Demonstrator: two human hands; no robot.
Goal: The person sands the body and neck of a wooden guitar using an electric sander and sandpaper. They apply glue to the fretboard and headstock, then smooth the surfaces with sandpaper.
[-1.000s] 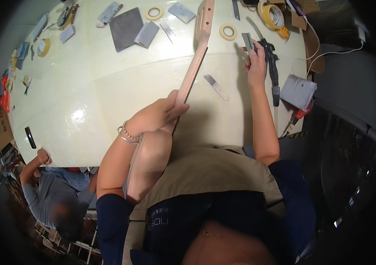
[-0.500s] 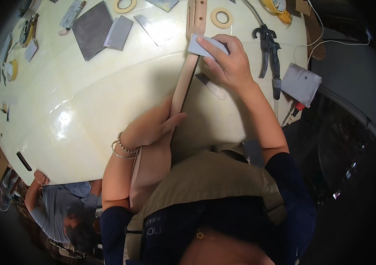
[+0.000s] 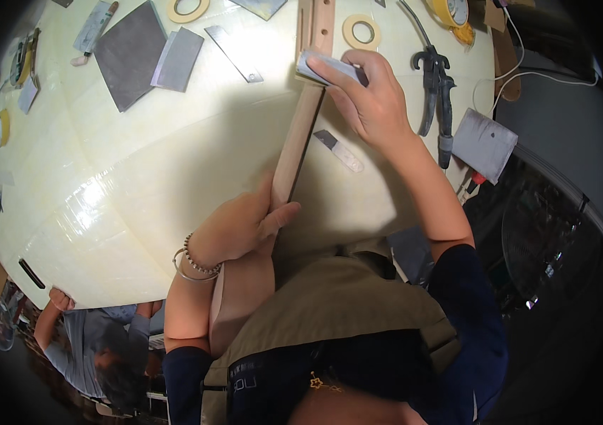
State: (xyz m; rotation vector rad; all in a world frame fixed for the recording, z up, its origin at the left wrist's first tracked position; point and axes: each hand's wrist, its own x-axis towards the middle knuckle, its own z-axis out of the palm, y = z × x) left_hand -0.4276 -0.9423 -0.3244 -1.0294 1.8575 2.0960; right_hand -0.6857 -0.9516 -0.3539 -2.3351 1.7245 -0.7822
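Note:
A bare wooden guitar neck with a slotted headstock runs slantwise from my lap toward the far side of the table. My left hand is wrapped round it near its wide lower end, thumb on the near side. My right hand pinches a folded piece of grey sandpaper, pressed across the neck just below the headstock. A small knife with a pale handle lies on the table right of the neck, beneath my right forearm.
Tape rolls, a dark flat sheet, folded sandpaper and a thin metal blade lie on the table. A black air blow gun and a grey block are at right. Another person sits at lower left.
My right hand has tilted the sandpaper over the neck, just below the headstock. The left hand keeps its hold. The whole view has shifted slightly.

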